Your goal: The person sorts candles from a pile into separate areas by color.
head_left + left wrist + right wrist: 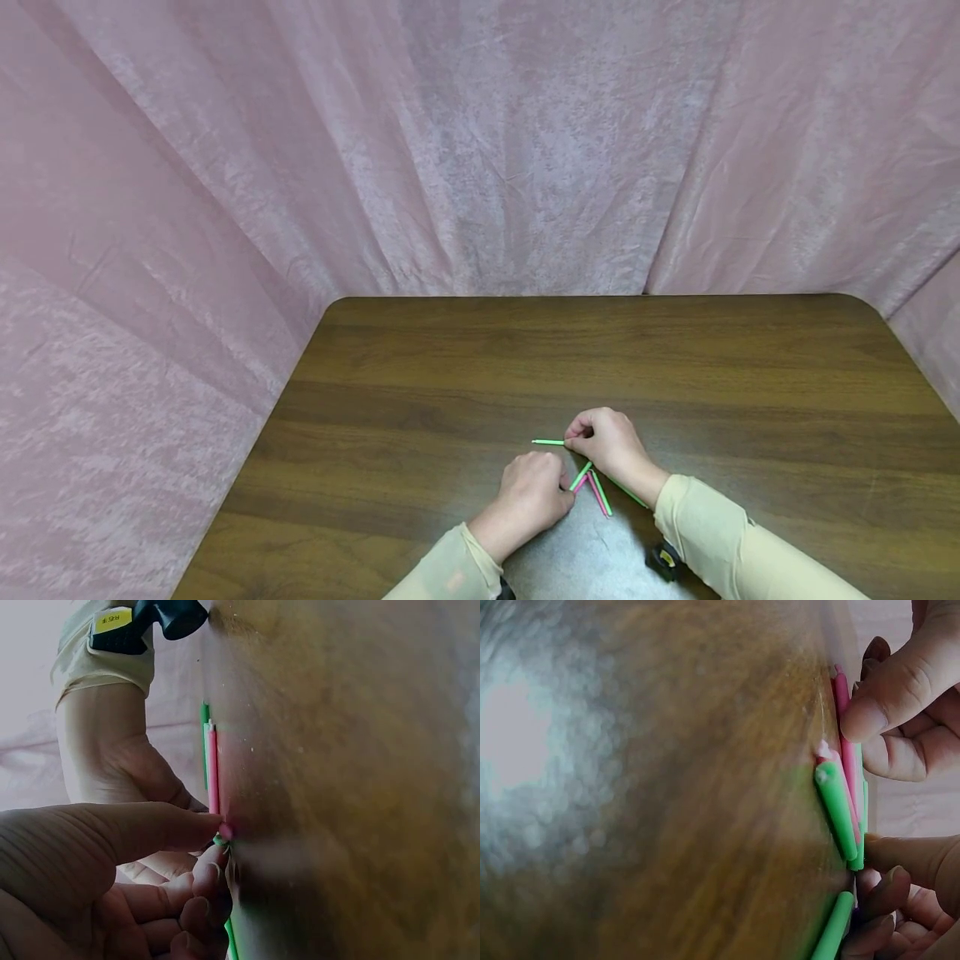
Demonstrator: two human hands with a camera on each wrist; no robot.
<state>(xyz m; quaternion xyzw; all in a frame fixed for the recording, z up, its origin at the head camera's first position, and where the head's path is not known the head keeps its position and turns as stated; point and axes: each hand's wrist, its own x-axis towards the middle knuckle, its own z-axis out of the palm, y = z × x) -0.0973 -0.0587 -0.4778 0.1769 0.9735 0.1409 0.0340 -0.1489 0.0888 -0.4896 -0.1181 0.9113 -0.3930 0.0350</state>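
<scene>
My left hand (pixel 534 493) is low over the table, thumb and fingertips pinching the end of a thin pink candle (pixel 841 697). A green candle (pixel 581 476) lies along that pink one, close to the same fingertips. Farther back, my right hand (pixel 611 442) pinches one end of another green candle (pixel 548 442), which points left. Between the hands, a pink candle (pixel 597 495) and a green candle (pixel 602 493) lie side by side, slanting toward me. One more green candle (pixel 628 492) lies partly hidden beside the right forearm. The fingers cover several candle ends.
The brown wooden table (pixel 420 358) has rounded far corners, and a pink curtain (pixel 525 150) hangs behind and beside it. A black wrist device with a yellow label (pixel 663 560) sits under the right forearm. Light glares off the table's near part.
</scene>
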